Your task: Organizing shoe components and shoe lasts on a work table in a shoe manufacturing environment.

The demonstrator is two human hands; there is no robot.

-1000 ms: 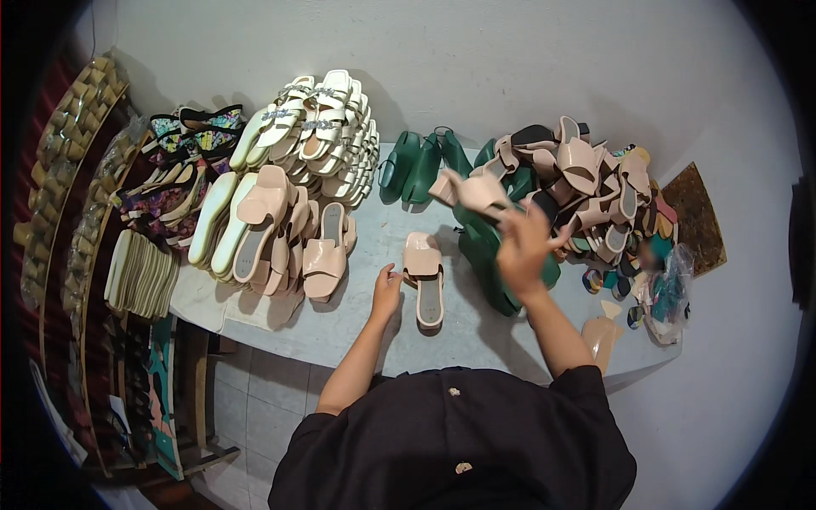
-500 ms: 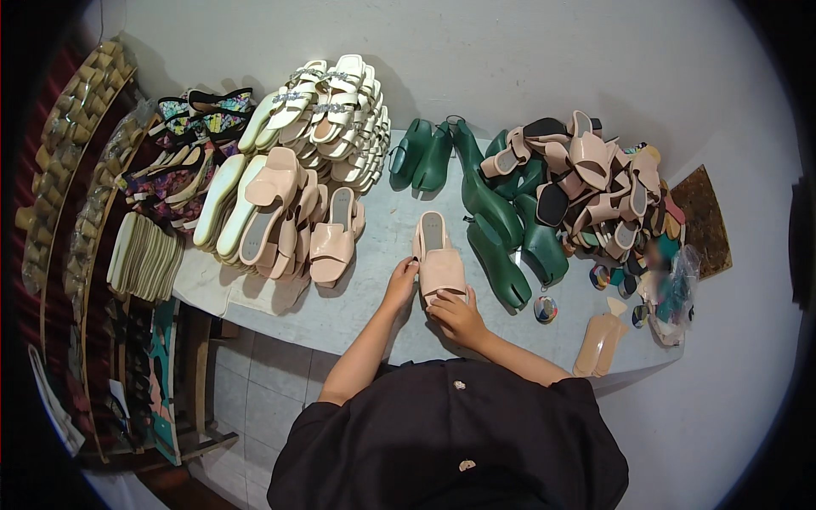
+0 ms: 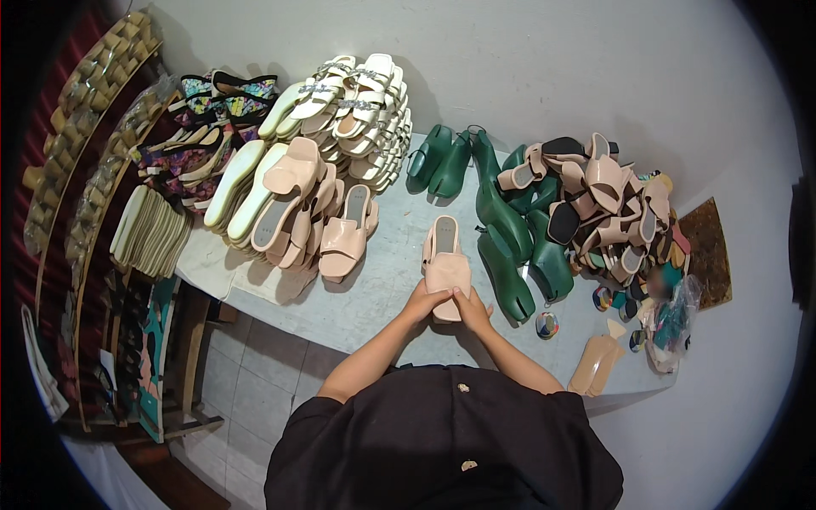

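Observation:
In front of me, a pink-beige slide sandal [image 3: 448,270] with a grey insole lies with its heel end pointing away from me. My left hand [image 3: 424,300] grips its left side near the toe end, thumb on the wide strap. From the other side my right hand [image 3: 473,309] holds it the same way, and the two thumbs nearly meet on the strap's edge. Both hands are closed round the sandal; the fingers underneath are hidden. A matching pair of pink-beige sandals [image 3: 344,246] stands to the left, beside a stack of similar ones [image 3: 289,174].
White sandals [image 3: 365,102] are piled at the back left of the table [image 3: 387,280]. Green shoe lasts [image 3: 504,276] lie close to my right hand. Beyond them is a heap of pink sandals [image 3: 602,183]. Beige cut pieces [image 3: 595,365] lie near the right front edge.
My left hand has slid from the sandal's side down toward its toe end, and my right hand has shifted to the right edge. The whole view has also shifted slightly.

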